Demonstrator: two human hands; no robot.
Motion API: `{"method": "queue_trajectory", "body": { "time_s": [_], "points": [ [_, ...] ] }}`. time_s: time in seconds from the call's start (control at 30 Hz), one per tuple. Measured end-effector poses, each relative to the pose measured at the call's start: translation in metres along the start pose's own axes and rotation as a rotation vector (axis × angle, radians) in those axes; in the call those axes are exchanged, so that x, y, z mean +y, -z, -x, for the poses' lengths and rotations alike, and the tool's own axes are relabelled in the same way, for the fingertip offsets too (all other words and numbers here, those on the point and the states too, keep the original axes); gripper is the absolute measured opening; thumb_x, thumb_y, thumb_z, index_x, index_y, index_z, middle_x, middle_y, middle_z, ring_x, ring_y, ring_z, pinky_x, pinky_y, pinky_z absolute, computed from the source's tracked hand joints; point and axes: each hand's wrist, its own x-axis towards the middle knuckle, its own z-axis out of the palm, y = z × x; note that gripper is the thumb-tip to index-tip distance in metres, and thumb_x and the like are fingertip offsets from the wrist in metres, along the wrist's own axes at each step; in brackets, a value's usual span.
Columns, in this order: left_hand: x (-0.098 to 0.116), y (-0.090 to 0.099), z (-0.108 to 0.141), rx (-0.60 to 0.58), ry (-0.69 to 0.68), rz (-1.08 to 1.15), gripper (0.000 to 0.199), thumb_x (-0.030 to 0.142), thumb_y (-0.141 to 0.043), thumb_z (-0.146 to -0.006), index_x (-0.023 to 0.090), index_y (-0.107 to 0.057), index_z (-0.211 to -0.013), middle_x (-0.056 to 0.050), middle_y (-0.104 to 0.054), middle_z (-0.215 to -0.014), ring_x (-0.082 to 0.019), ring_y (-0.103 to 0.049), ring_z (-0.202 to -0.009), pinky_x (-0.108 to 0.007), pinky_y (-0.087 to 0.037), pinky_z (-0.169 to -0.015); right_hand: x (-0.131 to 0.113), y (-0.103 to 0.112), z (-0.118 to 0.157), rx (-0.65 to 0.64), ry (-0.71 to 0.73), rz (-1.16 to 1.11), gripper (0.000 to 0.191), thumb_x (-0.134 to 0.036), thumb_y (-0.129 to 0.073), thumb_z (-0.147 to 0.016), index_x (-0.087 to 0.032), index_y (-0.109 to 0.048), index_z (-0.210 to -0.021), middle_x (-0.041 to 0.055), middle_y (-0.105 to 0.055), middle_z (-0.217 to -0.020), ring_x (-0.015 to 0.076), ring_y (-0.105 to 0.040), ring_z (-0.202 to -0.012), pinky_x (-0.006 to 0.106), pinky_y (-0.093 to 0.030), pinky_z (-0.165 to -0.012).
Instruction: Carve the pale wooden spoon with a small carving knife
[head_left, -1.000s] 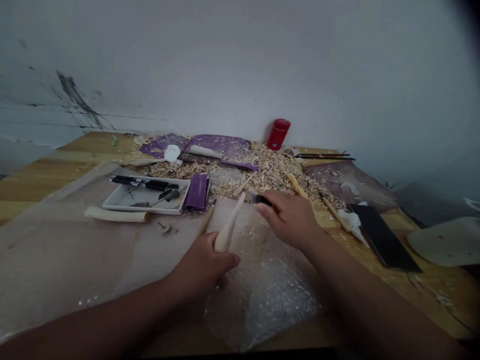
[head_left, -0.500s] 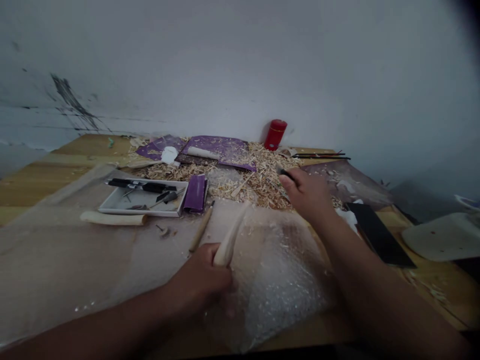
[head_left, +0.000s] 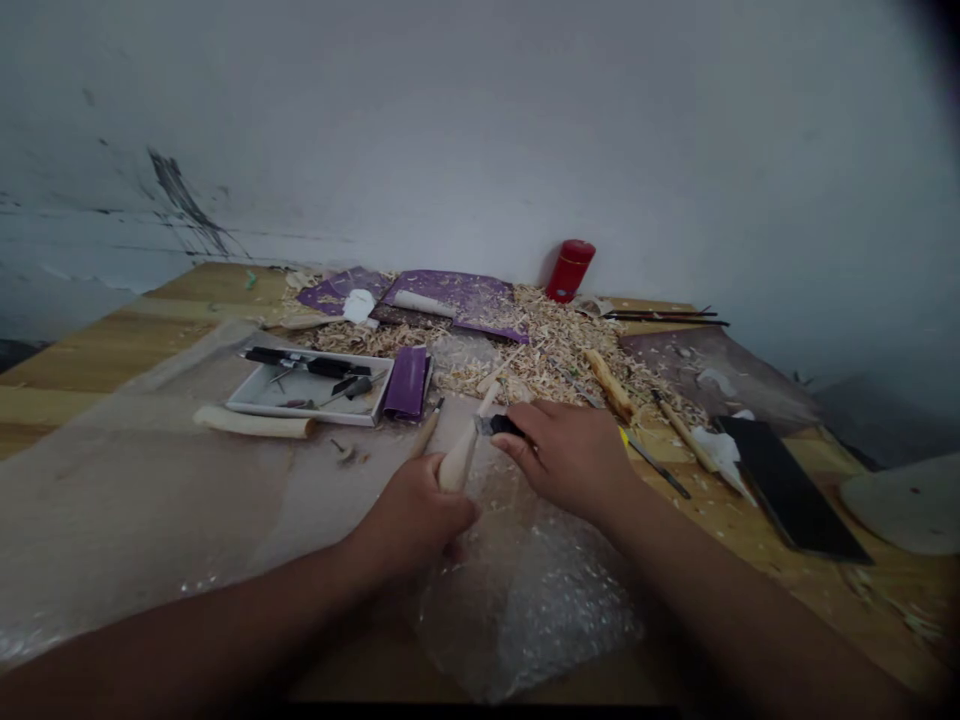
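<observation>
My left hand (head_left: 420,515) is closed around the thick lower end of a pale carved wooden piece (head_left: 457,462), whose thin end points up and away from me. In my right hand (head_left: 566,455) is a black-handled knife (head_left: 504,426), gripped between thumb and fingers. Its short metal blade lies against the upper part of the wood, from the right side. Both hands are above plastic wrap spread on the table. A thin wooden-handled tool (head_left: 426,430) lies just beyond my left hand.
A white tray (head_left: 304,410) of tools and a curved wooden piece (head_left: 255,423) are at the left. Behind lie wood shavings (head_left: 551,335), purple sheets (head_left: 450,290) and a red cylinder (head_left: 571,270). A black slab (head_left: 795,490) lies right, near a yellow-marked tool (head_left: 656,467).
My right hand has come back left and nearer, bringing the knife onto the wood. My left hand still grips the wooden piece. The view has shifted slightly, so the table things appear farther right.
</observation>
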Motion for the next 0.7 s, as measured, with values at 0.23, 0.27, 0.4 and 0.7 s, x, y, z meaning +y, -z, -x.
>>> {"method": "queue_trajectory", "body": {
  "time_s": [0.23, 0.27, 0.4, 0.7],
  "points": [
    [-0.006, -0.006, 0.002, -0.142, 0.083, 0.271, 0.017, 0.008, -0.049, -0.052, 0.016, -0.049, -0.066, 0.006, -0.044, -0.043, -0.008, -0.042, -0.033, -0.019, -0.038, -0.032, 0.066, 0.001, -0.004, 0.164, -0.459, 0.058, 0.045, -0.050, -0.023, -0.083, -0.020, -0.056, -0.080, 0.0038, -0.058, -0.063, 0.0162, -0.050, -0.055, 0.024, -0.020, -0.046],
    [-0.007, -0.006, 0.001, -0.177, 0.092, 0.363, 0.014, 0.008, -0.048, -0.052, 0.017, -0.046, -0.063, 0.007, -0.042, -0.041, -0.007, -0.039, -0.031, -0.021, -0.040, -0.032, 0.063, 0.000, -0.003, 0.152, -0.410, 0.006, 0.043, -0.049, -0.024, -0.083, -0.020, -0.056, -0.080, 0.0030, -0.058, -0.063, 0.0157, -0.050, -0.056, 0.023, -0.021, -0.047],
    [-0.008, -0.004, 0.000, -0.324, 0.059, 0.576, 0.016, 0.009, -0.046, -0.054, 0.019, -0.033, -0.052, 0.011, -0.030, -0.028, -0.004, -0.025, -0.023, -0.024, -0.043, -0.035, 0.017, -0.002, 0.004, 0.014, -0.043, -0.165, 0.040, -0.048, -0.025, -0.084, -0.020, -0.054, -0.082, 0.0017, -0.060, -0.073, 0.0141, -0.052, -0.064, 0.023, -0.025, -0.052],
    [-0.010, 0.002, 0.005, -0.553, 0.067, 0.784, 0.016, 0.007, -0.042, -0.053, 0.019, -0.031, -0.053, 0.010, -0.032, -0.031, -0.003, -0.017, -0.024, -0.023, -0.042, -0.035, 0.010, -0.004, -0.005, 0.023, -0.050, -0.106, 0.041, -0.050, -0.025, -0.084, -0.021, -0.054, -0.084, 0.0030, -0.060, -0.074, 0.0153, -0.053, -0.065, 0.023, -0.024, -0.051]
  ]
}}
